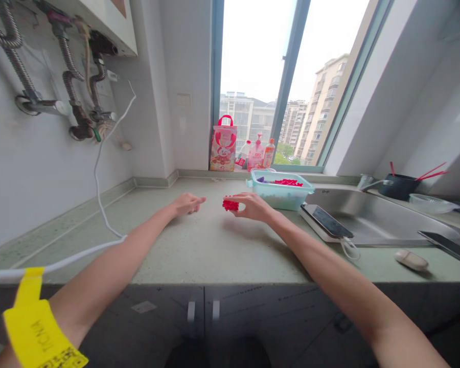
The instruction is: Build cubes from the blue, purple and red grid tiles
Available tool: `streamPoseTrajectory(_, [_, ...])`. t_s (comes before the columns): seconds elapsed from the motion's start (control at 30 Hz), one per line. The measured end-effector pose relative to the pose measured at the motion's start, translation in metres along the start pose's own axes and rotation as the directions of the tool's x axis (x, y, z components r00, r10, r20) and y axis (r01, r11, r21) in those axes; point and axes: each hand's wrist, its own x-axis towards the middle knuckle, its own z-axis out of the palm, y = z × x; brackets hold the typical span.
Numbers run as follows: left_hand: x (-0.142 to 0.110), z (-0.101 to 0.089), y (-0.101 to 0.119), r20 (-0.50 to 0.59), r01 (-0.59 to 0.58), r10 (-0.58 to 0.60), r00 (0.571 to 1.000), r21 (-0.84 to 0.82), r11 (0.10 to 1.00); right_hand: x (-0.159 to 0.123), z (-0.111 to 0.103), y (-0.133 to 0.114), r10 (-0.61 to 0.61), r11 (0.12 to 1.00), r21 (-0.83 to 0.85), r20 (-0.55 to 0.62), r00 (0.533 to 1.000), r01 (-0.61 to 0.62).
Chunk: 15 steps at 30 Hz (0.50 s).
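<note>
My right hand [251, 206] grips a red knobbly piece [230, 204] that looks like joined toy blocks, with the thumb and fingers around its right side. It is just above or on the pale green countertop [214, 250]; which, I cannot tell. To the left, a short gap away, my left hand [186, 205] has its fingers drawn together and pointing toward the piece. Whatever those fingers may hold is hidden. Behind the right wrist stands a pale teal plastic box [281, 197] with red pieces [289, 182] and a purple one at its top.
A phone [327, 221] lies on a white block with a cable by the steel sink [371, 214]. Near the front right are a beige oval object [411, 259] and a dark flat device [448, 247]. A white cable [95, 250] with a yellow tag [42, 332] crosses the left forearm. Bottles [256, 153] stand by the window.
</note>
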Motion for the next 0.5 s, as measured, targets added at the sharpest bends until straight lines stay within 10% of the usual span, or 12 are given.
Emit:
streamPoseTrajectory(0.1, [0.001, 0.000, -0.001, 0.001, -0.003, 0.003, 1.000, 0.006, 1.000, -0.003, -0.033, 0.017, 0.047, 0.986, -0.146, -0.233, 0.971, -0.083])
streamPoseTrajectory(0.23, [0.002, 0.001, -0.002, -0.002, 0.011, -0.011, 1.000, 0.000, 1.000, -0.020, -0.079, 0.043, 0.287, 0.850, -0.229, -0.555, 0.781, -0.475])
streamPoseTrajectory(0.33, [0.002, 0.001, -0.003, -0.004, 0.017, -0.017, 1.000, -0.017, 1.000, -0.034, -0.097, 0.055, 0.407, 0.711, -0.246, -0.619, 0.671, -0.658])
streamPoseTrajectory(0.5, [0.003, 0.002, -0.002, -0.007, 0.020, -0.020, 1.000, -0.042, 0.999, -0.040, -0.097, 0.063, 0.447, 0.647, -0.278, -0.616, 0.649, -0.710])
